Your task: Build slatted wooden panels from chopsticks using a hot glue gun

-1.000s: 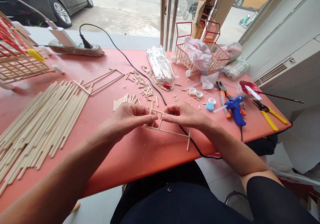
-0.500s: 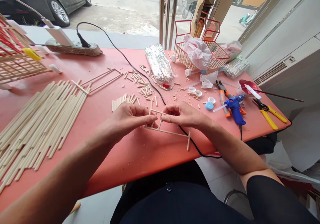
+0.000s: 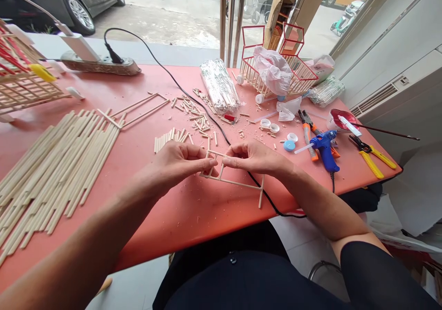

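Note:
Between my two hands is a small frame of thin wooden sticks, held above the front of the table. My left hand pinches its left end, where short crosspieces join the long sticks. With thumb and fingers closed, my right hand grips a crosspiece and the upper long stick; its fingers partly hide that stick. The frame's right end sticks out below my right wrist. Just beyond my left hand lies a row of short cut sticks. A black cable passes behind and under my right hand.
Long wooden sticks cover the table's left side. A blue glue gun, orange-handled pliers and yellow-handled cutters lie at right. Behind stand a bag of sticks and a red-edged stick model. A power strip is at back left.
Both hands keep nearly the same grip on the stick frame. Only a very slight shift of the view shows.

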Demonstrator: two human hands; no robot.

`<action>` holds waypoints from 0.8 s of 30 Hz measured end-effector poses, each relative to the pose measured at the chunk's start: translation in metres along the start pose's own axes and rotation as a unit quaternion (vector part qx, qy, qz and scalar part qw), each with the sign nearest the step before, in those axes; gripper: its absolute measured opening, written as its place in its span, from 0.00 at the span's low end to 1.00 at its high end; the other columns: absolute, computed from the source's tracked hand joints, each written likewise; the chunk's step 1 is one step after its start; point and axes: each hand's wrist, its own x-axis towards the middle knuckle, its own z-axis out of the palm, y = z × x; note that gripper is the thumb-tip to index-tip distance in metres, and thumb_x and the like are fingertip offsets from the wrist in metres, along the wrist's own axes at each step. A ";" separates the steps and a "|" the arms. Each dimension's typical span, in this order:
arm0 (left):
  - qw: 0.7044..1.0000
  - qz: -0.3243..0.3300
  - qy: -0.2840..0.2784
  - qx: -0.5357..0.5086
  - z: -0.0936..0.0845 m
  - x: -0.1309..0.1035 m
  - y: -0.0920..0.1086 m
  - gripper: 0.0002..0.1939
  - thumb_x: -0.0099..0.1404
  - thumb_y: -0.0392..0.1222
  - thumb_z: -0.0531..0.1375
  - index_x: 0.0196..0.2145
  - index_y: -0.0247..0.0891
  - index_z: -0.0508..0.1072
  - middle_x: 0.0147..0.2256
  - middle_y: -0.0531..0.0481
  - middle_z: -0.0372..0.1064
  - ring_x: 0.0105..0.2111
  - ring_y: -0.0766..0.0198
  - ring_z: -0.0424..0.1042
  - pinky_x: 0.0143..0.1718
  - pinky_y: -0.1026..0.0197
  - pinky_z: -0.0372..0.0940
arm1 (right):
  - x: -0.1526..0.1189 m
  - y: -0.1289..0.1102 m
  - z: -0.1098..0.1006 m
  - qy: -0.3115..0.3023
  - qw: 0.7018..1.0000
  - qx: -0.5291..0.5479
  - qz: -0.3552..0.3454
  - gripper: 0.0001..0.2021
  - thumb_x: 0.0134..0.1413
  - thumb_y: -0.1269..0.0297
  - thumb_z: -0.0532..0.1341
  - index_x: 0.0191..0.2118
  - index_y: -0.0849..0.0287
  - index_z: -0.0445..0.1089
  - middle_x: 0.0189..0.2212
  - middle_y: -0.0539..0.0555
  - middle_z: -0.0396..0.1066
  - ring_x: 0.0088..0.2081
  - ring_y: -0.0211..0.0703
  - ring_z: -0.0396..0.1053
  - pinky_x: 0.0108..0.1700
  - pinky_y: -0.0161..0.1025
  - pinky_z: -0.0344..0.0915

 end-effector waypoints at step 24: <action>0.998 0.029 0.049 0.033 0.005 -0.003 0.013 0.21 0.52 0.63 0.73 0.26 0.41 0.85 0.30 0.44 0.82 0.31 0.58 0.73 0.30 0.59 0.65 | -0.002 0.003 -0.003 0.037 0.999 0.013 -0.017 0.20 0.57 0.45 0.68 0.35 0.62 0.75 0.27 0.47 0.66 0.32 0.37 0.60 0.36 0.37 0.55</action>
